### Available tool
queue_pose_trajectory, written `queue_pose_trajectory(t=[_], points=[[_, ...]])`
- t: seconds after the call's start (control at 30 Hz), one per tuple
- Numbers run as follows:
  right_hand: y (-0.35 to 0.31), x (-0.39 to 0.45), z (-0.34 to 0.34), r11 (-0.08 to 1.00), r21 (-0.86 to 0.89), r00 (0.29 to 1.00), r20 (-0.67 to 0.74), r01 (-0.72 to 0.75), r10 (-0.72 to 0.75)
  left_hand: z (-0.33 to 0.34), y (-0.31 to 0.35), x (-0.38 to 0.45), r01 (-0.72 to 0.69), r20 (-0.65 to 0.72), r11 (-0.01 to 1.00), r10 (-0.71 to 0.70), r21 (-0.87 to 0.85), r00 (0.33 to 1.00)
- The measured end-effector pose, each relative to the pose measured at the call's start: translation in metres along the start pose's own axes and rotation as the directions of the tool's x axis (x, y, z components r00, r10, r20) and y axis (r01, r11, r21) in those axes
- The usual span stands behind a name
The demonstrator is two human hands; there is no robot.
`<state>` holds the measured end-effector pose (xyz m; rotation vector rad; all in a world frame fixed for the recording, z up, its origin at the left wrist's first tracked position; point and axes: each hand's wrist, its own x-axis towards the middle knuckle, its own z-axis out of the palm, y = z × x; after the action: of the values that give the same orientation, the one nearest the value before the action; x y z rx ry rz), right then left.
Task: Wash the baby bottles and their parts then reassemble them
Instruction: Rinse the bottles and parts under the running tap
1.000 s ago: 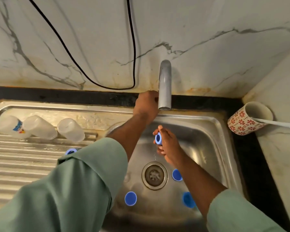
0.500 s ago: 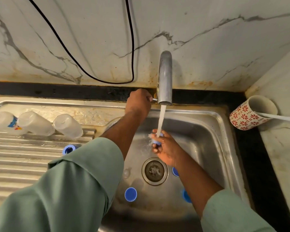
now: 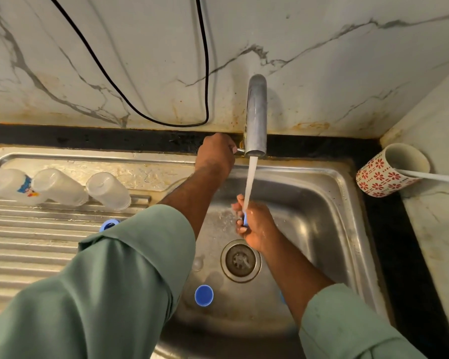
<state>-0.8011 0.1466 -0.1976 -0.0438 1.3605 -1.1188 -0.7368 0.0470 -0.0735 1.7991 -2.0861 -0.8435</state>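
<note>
Left hand closed on tap handle; water running from spout. Right hand grips small blue bottle part under the stream, over the sink

Three clear bottles on their sides on the drainboard, blue cap in the basin
</note>
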Motion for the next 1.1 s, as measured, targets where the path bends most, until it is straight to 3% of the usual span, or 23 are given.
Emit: queue_pose_trajectory(t=[0.13,0.23,0.37,0.47,0.57,0.67,0.8,0.87,0.97,1.03,1.1], points=[[0.002,0.002,-0.004,0.991,0.134,0.997,0.07,0.022,-0.031,-0.002,0.002,-0.001,-0.023,0.005,1.0,0.023,0.016,1.0],[0.005,0.0,-0.008,0.994,-0.056,0.988,0.131,0.092,-0.084,-0.003,0.003,-0.003,-0.023,0.006,0.999,0.023,0.032,1.0],[-0.003,-0.003,0.001,0.951,-0.305,0.997,-0.037,0.055,-0.069,-0.003,0.004,-0.003,-0.014,0.015,0.999,0.013,0.029,1.0],[-0.004,0.002,0.003,0.988,-0.146,0.998,-0.048,-0.046,0.04,-0.004,0.003,-0.002,-0.016,0.026,0.999,0.015,0.029,1.0],[-0.003,0.001,-0.005,0.997,0.039,0.988,0.138,-0.074,0.068,-0.003,0.002,-0.001,-0.018,0.021,1.0,0.017,0.025,1.0],[0.005,0.0,-0.014,0.993,-0.085,0.982,0.179,0.077,-0.061,-0.001,0.0,0.0,-0.027,0.02,1.0,0.026,0.015,0.999],[0.012,0.001,-0.013,0.909,-0.328,0.961,-0.01,0.257,-0.276,0.0,-0.001,0.001,-0.032,0.007,0.999,0.032,0.002,0.999],[0.01,0.003,-0.012,0.911,-0.353,0.971,-0.026,0.215,-0.24,0.0,-0.002,0.001,-0.037,0.002,0.999,0.037,0.002,0.999],[0.007,0.001,-0.016,0.929,-0.349,0.99,0.102,0.123,-0.093,0.0,-0.003,0.001,-0.041,-0.002,0.999,0.041,0.005,0.999],[0.008,0.002,-0.023,0.904,-0.388,0.977,0.175,0.181,-0.121,0.001,-0.004,0.002,-0.037,-0.003,0.999,0.037,0.011,0.999],[0.01,0.005,-0.029,0.829,-0.491,0.963,0.155,0.268,-0.22,0.001,-0.004,0.002,-0.033,0.005,0.999,0.033,0.018,0.999]])
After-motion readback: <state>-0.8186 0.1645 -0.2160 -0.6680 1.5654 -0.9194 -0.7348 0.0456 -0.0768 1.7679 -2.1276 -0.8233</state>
